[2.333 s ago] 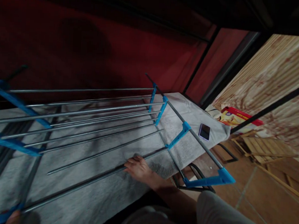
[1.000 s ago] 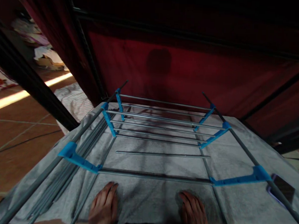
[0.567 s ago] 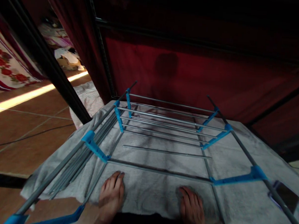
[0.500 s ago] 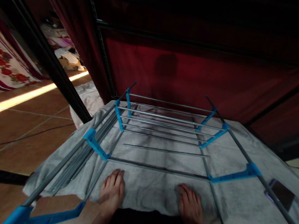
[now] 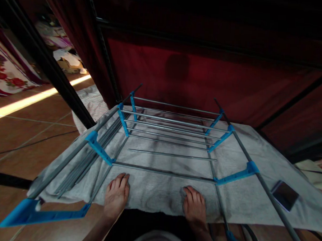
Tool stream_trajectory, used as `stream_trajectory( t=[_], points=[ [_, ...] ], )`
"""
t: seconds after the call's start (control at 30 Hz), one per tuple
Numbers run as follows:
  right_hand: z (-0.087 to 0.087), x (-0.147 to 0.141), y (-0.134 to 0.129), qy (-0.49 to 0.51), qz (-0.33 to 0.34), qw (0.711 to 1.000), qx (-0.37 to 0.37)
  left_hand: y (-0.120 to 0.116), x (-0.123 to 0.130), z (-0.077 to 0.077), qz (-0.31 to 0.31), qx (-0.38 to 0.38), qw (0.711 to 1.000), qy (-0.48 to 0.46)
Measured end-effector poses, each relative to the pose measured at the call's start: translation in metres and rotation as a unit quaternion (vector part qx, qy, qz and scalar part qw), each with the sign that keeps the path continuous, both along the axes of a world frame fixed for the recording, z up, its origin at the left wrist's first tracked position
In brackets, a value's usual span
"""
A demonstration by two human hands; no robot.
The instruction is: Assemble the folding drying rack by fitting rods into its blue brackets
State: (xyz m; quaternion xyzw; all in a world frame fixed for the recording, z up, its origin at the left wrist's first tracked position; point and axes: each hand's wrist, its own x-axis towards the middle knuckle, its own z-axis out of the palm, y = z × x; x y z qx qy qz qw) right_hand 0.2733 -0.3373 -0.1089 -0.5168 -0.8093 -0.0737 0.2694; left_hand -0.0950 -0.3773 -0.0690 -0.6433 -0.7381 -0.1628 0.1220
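Note:
My left hand (image 5: pixel 116 194) rests palm down on the grey cloth (image 5: pixel 154 197), fingers slightly spread, holding nothing. Flat on the same cloth lies my right hand (image 5: pixel 194 205), also without anything in it. Just beyond both hands runs a metal crossbar (image 5: pixel 163 171) of a frame made of grey tubes and blue plastic brackets. One bracket (image 5: pixel 98 147) is past my left hand; another (image 5: pixel 237 174) is on the right. A loose thin rod (image 5: pixel 172 155) lies inside the frame. Several crossbars join the brackets at the far end.
A bundle of grey rods (image 5: pixel 94 158) lies on the cloth at the left. A phone (image 5: pixel 285 195) is at the right, beyond the frame's side tube. Behind hangs a red curtain (image 5: pixel 174 78). A black post (image 5: pixel 45 62) slants across the left, above the tiled floor (image 5: pixel 48 165).
The view has shifted, so the frame and phone appear a little higher and further left. More of my forearms shows. My hands remain on the cloth.

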Motion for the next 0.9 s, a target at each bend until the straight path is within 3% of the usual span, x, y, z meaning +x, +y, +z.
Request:
stream_trajectory(
  t=[0.13, 0.23, 0.33, 0.43, 0.53, 0.67, 0.9],
  points=[
    [0.009, -0.005, -0.005, 0.006, -0.014, 1.0, 0.02, 0.0, -0.006, -0.008, -0.002, 0.007, 1.0, -0.023],
    [0.012, -0.011, -0.009, -0.001, -0.05, 0.996, 0.074, 0.013, -0.014, -0.013, -0.013, 0.044, 0.996, -0.082],
    [0.008, -0.015, -0.011, 0.012, -0.069, 0.992, 0.105, 0.044, -0.009, -0.003, -0.067, 0.076, 0.986, -0.136],
    [0.004, -0.017, -0.011, 0.034, -0.064, 0.993, 0.099, 0.087, 0.016, 0.015, -0.141, 0.079, 0.973, -0.164],
    [0.007, -0.018, -0.01, 0.051, -0.068, 0.992, 0.094, 0.131, 0.047, 0.024, -0.208, 0.052, 0.965, -0.153],
    [0.014, -0.02, -0.007, 0.069, -0.067, 0.991, 0.093, 0.176, 0.076, 0.014, -0.243, -0.004, 0.963, -0.112],
    [0.014, -0.02, -0.003, 0.1, -0.047, 0.994, 0.026, 0.208, 0.089, -0.001, -0.257, -0.118, 0.958, -0.039]
  ],
)
